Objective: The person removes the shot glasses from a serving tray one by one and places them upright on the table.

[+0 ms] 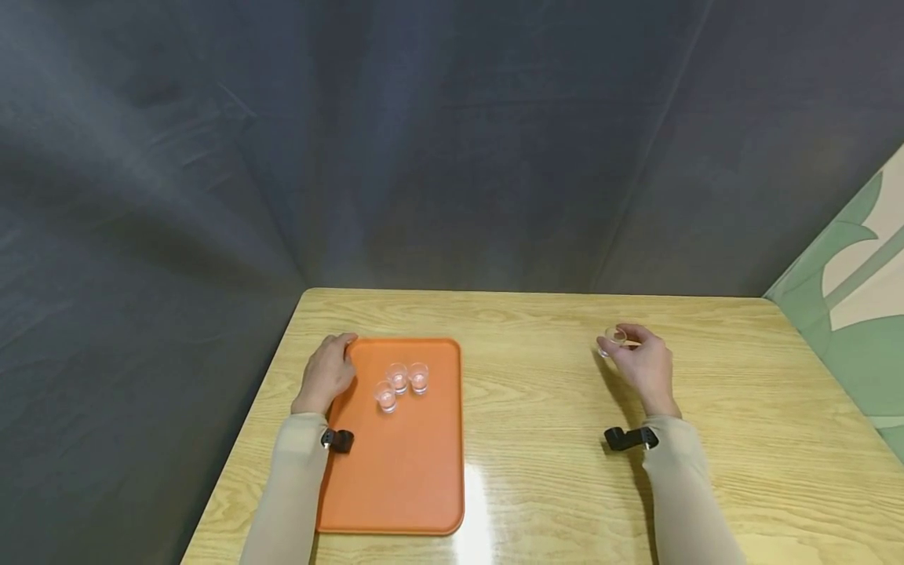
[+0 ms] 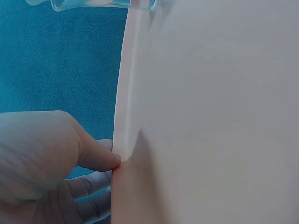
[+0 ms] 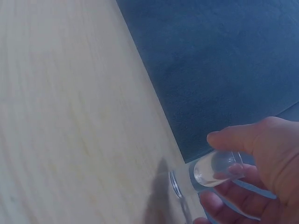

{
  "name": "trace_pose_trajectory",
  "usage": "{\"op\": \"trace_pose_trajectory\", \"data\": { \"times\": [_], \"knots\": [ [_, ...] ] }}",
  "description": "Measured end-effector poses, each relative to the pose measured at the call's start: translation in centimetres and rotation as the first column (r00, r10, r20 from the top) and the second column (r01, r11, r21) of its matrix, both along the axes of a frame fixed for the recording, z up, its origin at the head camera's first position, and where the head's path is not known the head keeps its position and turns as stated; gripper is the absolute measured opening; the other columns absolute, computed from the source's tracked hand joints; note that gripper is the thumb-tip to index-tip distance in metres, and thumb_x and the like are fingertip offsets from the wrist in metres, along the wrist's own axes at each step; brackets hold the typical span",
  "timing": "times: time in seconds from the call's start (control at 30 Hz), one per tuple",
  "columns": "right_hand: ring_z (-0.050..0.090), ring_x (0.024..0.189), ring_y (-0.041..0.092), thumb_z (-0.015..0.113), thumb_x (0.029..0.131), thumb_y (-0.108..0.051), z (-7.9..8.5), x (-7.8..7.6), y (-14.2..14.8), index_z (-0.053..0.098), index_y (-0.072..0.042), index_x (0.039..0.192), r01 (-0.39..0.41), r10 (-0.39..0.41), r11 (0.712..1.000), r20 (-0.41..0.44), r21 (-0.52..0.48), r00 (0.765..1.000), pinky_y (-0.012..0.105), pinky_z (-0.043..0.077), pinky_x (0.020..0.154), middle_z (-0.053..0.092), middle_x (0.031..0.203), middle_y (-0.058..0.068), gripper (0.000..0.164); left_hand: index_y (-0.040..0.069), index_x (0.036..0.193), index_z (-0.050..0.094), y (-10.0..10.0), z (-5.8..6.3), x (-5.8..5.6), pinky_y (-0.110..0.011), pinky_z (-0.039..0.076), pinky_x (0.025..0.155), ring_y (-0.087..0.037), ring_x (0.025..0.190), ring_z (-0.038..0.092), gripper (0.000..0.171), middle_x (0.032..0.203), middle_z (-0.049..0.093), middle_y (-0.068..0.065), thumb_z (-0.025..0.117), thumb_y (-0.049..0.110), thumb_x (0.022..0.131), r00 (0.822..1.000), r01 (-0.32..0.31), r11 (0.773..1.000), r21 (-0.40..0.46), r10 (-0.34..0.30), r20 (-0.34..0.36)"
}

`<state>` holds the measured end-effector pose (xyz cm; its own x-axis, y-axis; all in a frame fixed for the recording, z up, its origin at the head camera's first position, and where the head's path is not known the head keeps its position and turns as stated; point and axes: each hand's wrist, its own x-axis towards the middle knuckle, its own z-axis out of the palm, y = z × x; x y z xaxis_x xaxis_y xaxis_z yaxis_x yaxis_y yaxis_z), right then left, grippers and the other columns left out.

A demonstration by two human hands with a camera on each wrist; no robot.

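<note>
Sleeves (image 1: 282, 486) cropped; left hand (image 1: 327, 375) pinches tray (image 1: 402, 479), right hand (image 1: 644, 367) grips partly hidden glass (image 3: 212, 170).

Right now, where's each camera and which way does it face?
Head: on the head, facing forward and down at table, tray; sleeves, left hand, right hand show.
Left wrist: on that wrist, facing tray; left hand shows.
Right wrist: on that wrist, facing held glass, curtain; right hand shows.
Shared by head and right wrist: held glass.

The right hand (image 3: 275, 163) grips a clear glass (image 3: 203, 175), its base toward a pale wooden table (image 3: 84, 107). Beyond the table is blue cloth (image 3: 224, 65).
</note>
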<state>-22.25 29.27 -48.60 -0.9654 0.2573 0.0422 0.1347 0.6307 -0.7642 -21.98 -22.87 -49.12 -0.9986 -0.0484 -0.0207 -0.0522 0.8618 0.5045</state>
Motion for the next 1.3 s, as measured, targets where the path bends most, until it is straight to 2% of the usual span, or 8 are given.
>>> {"op": "trace_pose_trajectory", "data": {
  "times": [0.13, 0.33, 0.47, 0.63, 0.77, 0.9, 1.1, 1.3],
  "knots": [
    [0.068, 0.114, 0.033, 0.072, 0.099, -0.046, 0.4, 0.1, -0.1, 0.061, -0.001, 0.147, -0.01, 0.01, 1.0, 0.002, -0.014, 1.0, 0.016, 0.048, 0.076, 0.067, 0.14, 0.024, 0.067, 0.002, 0.152, 0.054, 0.1, 0.1, 0.0, -0.06, 0.053, 0.106, -0.04, 0.115, 0.065, 0.045, 0.131, 0.062, -0.026, 0.049, 0.004, 0.108, 1.0, -0.005, 1.0, 0.002, 0.005, 0.003],
    [0.062, 0.127, 0.041, 0.071, 0.099, -0.049, 1.5, 0.2, -0.7, 0.065, -0.003, 0.143, 0.036, -0.036, 0.999, -0.029, 0.001, 0.999, 0.036, 0.049, 0.089, 0.067, 0.14, 0.024, 0.064, 0.003, 0.153, 0.054, 0.1, -0.1, 0.0, -0.06, 0.052, 0.107, -0.042, 0.118, 0.065, 0.045, 0.134, 0.061, -0.026, 0.049, 0.005, 0.108, 1.0, -0.011, 1.0, 0.002, 0.011, 0.013],
    [0.062, 0.126, 0.043, 0.072, 0.098, -0.043, 2.4, 0.2, -2.3, 0.069, -0.002, 0.138, 0.057, -0.051, 0.997, -0.117, 0.051, 0.992, 0.049, 0.051, 0.092, 0.069, 0.138, 0.025, 0.057, 0.003, 0.153, 0.054, 0.2, 0.0, 0.0, -0.06, 0.051, 0.108, -0.041, 0.118, 0.064, 0.046, 0.135, 0.061, -0.026, 0.05, 0.005, 0.108, 1.0, -0.02, 1.0, 0.006, 0.019, 0.021],
    [0.064, 0.118, 0.05, 0.075, 0.096, -0.03, 3.3, 0.2, -5.0, 0.073, 0.002, 0.128, 0.045, -0.003, 0.988, -0.279, 0.145, 0.96, 0.063, 0.048, 0.102, 0.069, 0.135, 0.029, 0.045, 0.003, 0.153, 0.053, 0.2, 0.0, 0.0, -0.06, 0.051, 0.109, -0.041, 0.119, 0.064, 0.046, 0.135, 0.061, -0.026, 0.05, 0.005, 0.108, 0.999, -0.022, 1.0, 0.007, 0.022, 0.023],
    [0.069, 0.107, 0.048, 0.076, 0.096, -0.026, 3.5, 0.3, -7.7, 0.074, 0.001, 0.124, -0.044, 0.109, 0.977, -0.311, 0.208, 0.944, 0.061, 0.053, 0.09, 0.074, 0.126, 0.026, 0.039, 0.002, 0.152, 0.054, 0.1, 0.0, 0.1, -0.06, 0.051, 0.107, -0.044, 0.121, 0.064, 0.046, 0.136, 0.061, -0.027, 0.049, 0.005, 0.107, 1.0, -0.016, 1.0, -0.001, 0.016, 0.004],
    [0.076, 0.095, 0.038, 0.076, 0.097, -0.025, 3.5, 0.6, -10.8, 0.076, -0.003, 0.122, -0.174, 0.226, 0.964, -0.271, 0.203, 0.936, 0.052, 0.059, 0.078, 0.079, 0.115, 0.019, 0.033, 0.002, 0.153, 0.054, 0.1, 0.1, 0.2, -0.06, 0.052, 0.106, -0.045, 0.121, 0.064, 0.046, 0.135, 0.061, -0.027, 0.048, 0.005, 0.107, 1.0, -0.012, 1.0, -0.001, 0.012, 0.002],
    [0.077, 0.093, 0.03, 0.077, 0.096, -0.027, 3.3, 1.2, -15.2, 0.077, -0.007, 0.121, -0.307, 0.329, 0.942, -0.183, 0.138, 0.927, 0.049, 0.06, 0.081, 0.082, 0.11, 0.01, 0.032, 0.003, 0.153, 0.054, 0.1, -0.1, 0.1, -0.06, 0.052, 0.106, -0.043, 0.119, 0.065, 0.045, 0.134, 0.062, -0.026, 0.048, 0.005, 0.108, 1.0, -0.012, 1.0, 0.001, 0.012, 0.014],
    [0.077, 0.095, 0.027, 0.079, 0.095, -0.028, 2.9, 1.8, -19.0, 0.078, -0.009, 0.12, -0.409, 0.438, 0.893, -0.159, 0.189, 0.885, 0.044, 0.061, 0.08, 0.081, 0.111, 0.005, 0.032, 0.003, 0.153, 0.054, 0.1, 0.2, 0.0, -0.06, 0.052, 0.105, -0.043, 0.118, 0.065, 0.045, 0.134, 0.061, -0.026, 0.048, 0.005, 0.108, 1.0, -0.01, 1.0, 0.0, 0.01, 0.008]
  ]
}}
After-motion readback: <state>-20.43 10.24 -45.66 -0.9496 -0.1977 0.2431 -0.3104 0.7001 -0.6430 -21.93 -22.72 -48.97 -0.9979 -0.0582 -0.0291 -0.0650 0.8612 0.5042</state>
